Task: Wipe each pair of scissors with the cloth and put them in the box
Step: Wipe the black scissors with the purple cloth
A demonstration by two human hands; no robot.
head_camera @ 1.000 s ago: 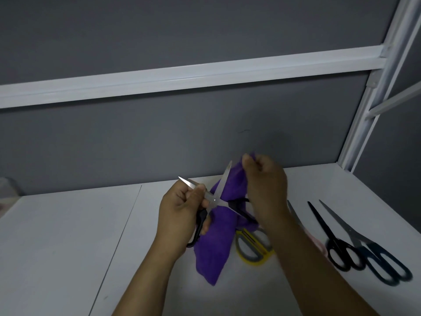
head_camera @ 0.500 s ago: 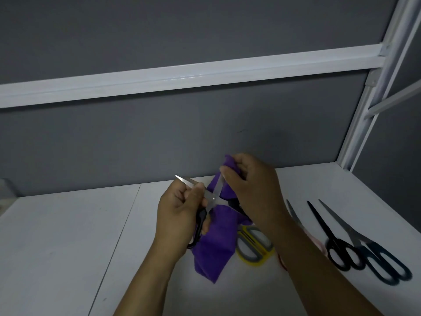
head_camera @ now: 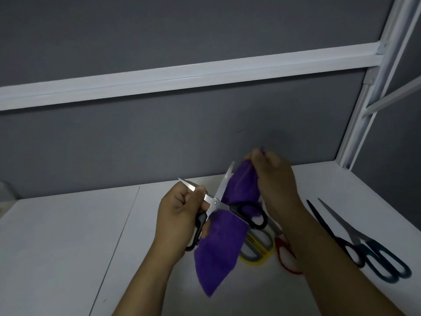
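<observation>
My left hand (head_camera: pixel 180 215) grips a pair of black-handled scissors (head_camera: pixel 215 202), blades spread wide and raised above the white table (head_camera: pixel 68 247). My right hand (head_camera: pixel 273 176) pinches the top of a purple cloth (head_camera: pixel 218 247), which hangs down behind the open blades. One blade points up beside the cloth; the other sticks out to the left past my left thumb. No box is in view.
On the table lie yellow-handled scissors (head_camera: pixel 255 249) and red-handled scissors (head_camera: pixel 284 256) under my right forearm. Black-handled scissors (head_camera: pixel 337 238) and dark blue-handled scissors (head_camera: pixel 376 254) lie to the right. A grey wall and a white frame post (head_camera: pixel 364 110) stand behind.
My right hand has drawn the cloth up and to the right, off the upright blade, whose tip is now bare. The left hand holds the scissors steady.
</observation>
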